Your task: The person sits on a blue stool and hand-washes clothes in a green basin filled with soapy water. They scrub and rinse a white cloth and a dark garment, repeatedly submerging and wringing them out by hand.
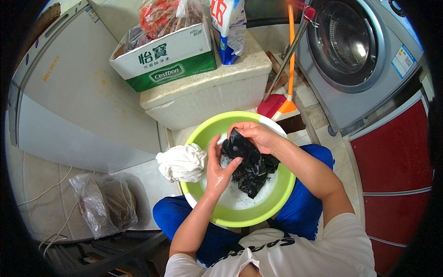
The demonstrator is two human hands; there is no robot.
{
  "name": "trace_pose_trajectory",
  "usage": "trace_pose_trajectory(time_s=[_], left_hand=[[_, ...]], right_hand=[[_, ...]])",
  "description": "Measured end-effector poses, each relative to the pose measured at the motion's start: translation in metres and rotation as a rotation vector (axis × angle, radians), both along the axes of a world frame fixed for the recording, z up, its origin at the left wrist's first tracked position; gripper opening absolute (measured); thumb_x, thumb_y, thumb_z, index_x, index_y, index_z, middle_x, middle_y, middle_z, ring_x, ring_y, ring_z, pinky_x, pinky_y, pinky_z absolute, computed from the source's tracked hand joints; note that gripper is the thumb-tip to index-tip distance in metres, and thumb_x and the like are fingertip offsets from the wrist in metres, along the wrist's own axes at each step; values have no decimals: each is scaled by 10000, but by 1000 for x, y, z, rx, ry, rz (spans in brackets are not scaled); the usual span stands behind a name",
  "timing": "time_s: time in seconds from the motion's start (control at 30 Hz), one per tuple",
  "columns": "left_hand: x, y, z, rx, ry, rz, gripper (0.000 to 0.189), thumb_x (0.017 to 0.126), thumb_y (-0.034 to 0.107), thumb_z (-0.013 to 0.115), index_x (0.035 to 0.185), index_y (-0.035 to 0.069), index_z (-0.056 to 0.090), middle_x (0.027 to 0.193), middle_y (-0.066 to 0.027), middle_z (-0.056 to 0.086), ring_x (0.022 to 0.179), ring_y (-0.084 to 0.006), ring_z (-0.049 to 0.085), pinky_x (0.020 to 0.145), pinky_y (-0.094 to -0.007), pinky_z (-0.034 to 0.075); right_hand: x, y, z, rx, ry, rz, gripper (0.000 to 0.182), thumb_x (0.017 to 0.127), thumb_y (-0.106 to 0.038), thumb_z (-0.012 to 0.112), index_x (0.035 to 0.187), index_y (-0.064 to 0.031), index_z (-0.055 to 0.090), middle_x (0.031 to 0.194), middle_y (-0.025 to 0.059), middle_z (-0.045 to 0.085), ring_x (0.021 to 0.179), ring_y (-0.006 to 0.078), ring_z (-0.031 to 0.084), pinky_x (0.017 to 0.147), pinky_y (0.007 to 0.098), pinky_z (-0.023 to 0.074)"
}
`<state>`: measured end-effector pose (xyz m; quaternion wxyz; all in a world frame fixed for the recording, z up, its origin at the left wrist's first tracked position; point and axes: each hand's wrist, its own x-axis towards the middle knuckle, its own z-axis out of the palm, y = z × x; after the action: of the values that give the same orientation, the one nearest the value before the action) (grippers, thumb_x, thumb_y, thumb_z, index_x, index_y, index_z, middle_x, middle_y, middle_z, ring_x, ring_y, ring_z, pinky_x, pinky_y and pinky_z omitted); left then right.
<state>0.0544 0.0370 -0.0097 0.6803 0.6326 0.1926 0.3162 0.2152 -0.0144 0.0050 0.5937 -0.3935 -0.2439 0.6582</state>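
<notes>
A lime-green plastic basin (238, 221) with white handles stands between my knees, holding sudsy water (264, 197). Wet black cloth (250, 166) is bunched over the suds. My right hand (254, 135) grips its upper edge between thumb and fingers. At the cloth's left side, my left hand (220, 169) has its thumb and fingers apart, the thumb at or near the fabric; whether it touches is unclear. A bundled white cloth (183, 162) hangs over the basin's left rim.
Behind the basin is a foam box (207, 100) bearing a cardboard carton (166, 65) and a detergent bag (228, 34). A broom (291, 69) and dustpan (271, 105) stand near the washing machine (346, 45). At left are a refrigerator (83, 104) and a plastic-wrapped bundle (105, 204).
</notes>
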Motion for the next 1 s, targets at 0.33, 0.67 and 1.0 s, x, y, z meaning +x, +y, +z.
trace_pose_trajectory(time_s=[0.33,0.67,1.0], left_hand=[[-1,10,-12,-707,10,-17,230,871,219,493,1005,42,551,936,-31,592,850,-103,534,772,-249,407],[3,19,-9,-727,-93,-2,238,879,220,476,1025,41,531,1025,-47,571,926,-135,533,835,-286,402],[1,23,-19,-620,-114,-31,209,823,120,537,1022,58,527,1020,-38,570,937,-142,527,850,-314,395]], right_hand=[[0,-1,5,-232,-467,33,280,867,-283,464,1051,-80,524,927,44,561,825,101,522,701,229,409],[7,-7,4,-36,-348,10,263,831,-136,525,1031,33,542,941,38,596,840,85,542,782,226,421],[19,-7,10,-30,-456,-203,219,818,-161,547,920,26,595,847,16,594,773,68,508,731,214,391]])
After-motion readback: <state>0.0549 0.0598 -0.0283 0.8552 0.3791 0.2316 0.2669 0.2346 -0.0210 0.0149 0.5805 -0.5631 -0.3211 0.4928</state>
